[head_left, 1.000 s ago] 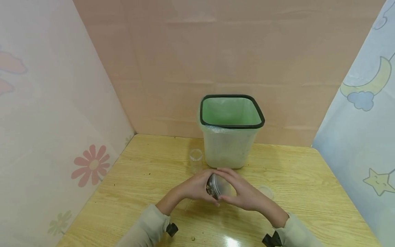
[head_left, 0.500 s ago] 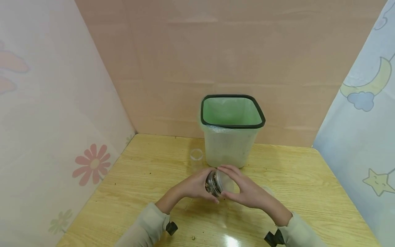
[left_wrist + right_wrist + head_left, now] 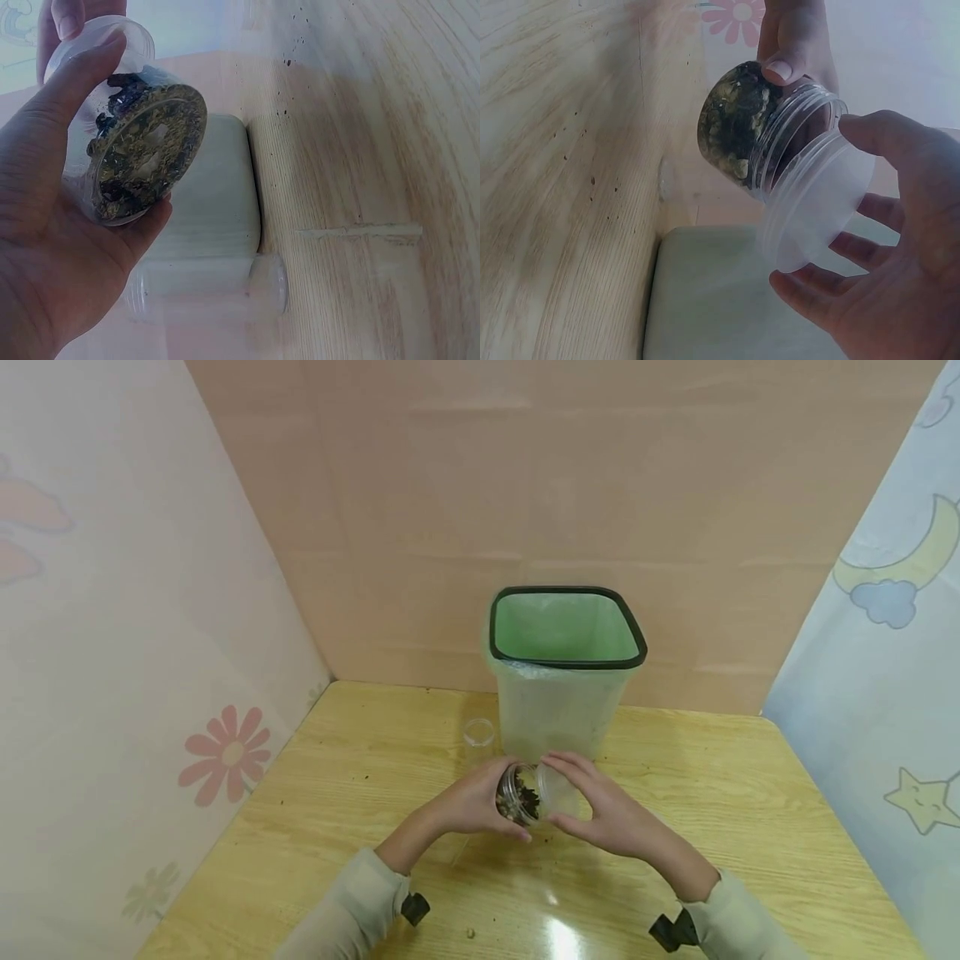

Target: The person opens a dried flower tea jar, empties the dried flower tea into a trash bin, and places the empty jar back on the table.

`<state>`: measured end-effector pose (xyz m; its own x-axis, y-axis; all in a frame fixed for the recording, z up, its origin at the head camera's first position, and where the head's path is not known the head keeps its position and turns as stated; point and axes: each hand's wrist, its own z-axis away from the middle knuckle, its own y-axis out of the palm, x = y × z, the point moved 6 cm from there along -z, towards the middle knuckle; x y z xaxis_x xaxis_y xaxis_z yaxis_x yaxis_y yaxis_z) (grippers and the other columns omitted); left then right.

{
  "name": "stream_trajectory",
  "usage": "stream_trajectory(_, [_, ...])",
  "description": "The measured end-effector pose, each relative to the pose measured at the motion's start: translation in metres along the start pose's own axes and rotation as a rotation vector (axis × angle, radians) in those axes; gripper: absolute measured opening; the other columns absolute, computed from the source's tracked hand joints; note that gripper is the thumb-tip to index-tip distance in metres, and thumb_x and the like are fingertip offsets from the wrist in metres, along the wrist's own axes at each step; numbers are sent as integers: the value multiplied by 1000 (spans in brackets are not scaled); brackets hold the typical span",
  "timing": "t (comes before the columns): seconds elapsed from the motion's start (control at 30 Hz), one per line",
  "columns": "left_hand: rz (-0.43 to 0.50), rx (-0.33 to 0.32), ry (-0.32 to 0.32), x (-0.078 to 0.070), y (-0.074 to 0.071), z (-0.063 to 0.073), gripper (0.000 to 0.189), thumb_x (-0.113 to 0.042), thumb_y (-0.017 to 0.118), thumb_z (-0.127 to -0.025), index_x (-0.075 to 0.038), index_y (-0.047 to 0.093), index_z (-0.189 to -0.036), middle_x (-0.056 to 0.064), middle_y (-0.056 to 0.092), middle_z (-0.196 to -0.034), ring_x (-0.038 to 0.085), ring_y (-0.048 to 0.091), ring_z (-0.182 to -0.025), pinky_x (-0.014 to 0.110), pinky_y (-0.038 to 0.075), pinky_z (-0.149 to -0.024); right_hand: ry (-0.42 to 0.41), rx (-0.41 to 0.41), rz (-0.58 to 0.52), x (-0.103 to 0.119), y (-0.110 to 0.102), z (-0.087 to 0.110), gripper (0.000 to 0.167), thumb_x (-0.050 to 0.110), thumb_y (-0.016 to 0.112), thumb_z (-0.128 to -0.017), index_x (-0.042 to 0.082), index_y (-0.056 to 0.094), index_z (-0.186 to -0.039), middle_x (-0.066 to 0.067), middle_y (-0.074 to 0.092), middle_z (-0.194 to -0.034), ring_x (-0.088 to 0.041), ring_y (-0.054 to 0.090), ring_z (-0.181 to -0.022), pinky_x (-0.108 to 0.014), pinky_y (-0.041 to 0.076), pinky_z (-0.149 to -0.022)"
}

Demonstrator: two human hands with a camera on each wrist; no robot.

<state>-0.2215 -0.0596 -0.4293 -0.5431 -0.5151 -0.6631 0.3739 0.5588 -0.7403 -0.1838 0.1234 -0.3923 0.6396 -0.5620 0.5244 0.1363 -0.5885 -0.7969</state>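
A clear plastic jar [image 3: 516, 800], part full of dark and yellowish-brown dried bits, is held tilted in my left hand [image 3: 471, 799]. Thumb and fingers wrap round its side, and its base [image 3: 150, 154] faces the left wrist camera. My right hand [image 3: 611, 814] grips a frosted screw lid [image 3: 557, 792] by its edge, thumb on one side and fingers on the other. The lid [image 3: 821, 206] stands slantwise close before the jar's threaded mouth [image 3: 799, 131], with part of the opening showing between them. Both hands are above the table, in front of the bin.
A pale green bin [image 3: 551, 714] with a black rim stands at the back of the wooden table [image 3: 390, 743]. Left of it is a clear empty jar [image 3: 478, 739]. Dark crumbs [image 3: 592, 181] and a small bit [image 3: 470, 932] lie on the tabletop. Patterned walls border the sides.
The lid has come away from the jar's mouth as my right hand shifted slightly right. The mouth has turned more toward the head camera, showing the dark contents.
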Motion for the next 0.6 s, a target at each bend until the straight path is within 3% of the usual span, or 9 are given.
stream_trajectory(0.17, [-33, -15, 24, -1, -2, 0, 102, -51, 92, -68, -8, 43, -147, 9, 56, -136, 15, 55, -119, 34, 50, -101, 9, -6, 22, -6, -2, 0, 73, 32, 76, -92, 18, 41, -155, -15, 40, -155, -37, 45, -138, -58, 46, -103])
stream_trajectory(0.6, [-68, -41, -14, -3, -15, 4, 105, -46, 93, -69, -8, 40, -150, 5, 53, -140, 19, 52, -126, 40, 47, -106, 80, -14, 110, -38, -13, 5, 68, 32, 74, -94, 9, 44, -152, -20, 42, -150, -44, 46, -135, -62, 46, -100])
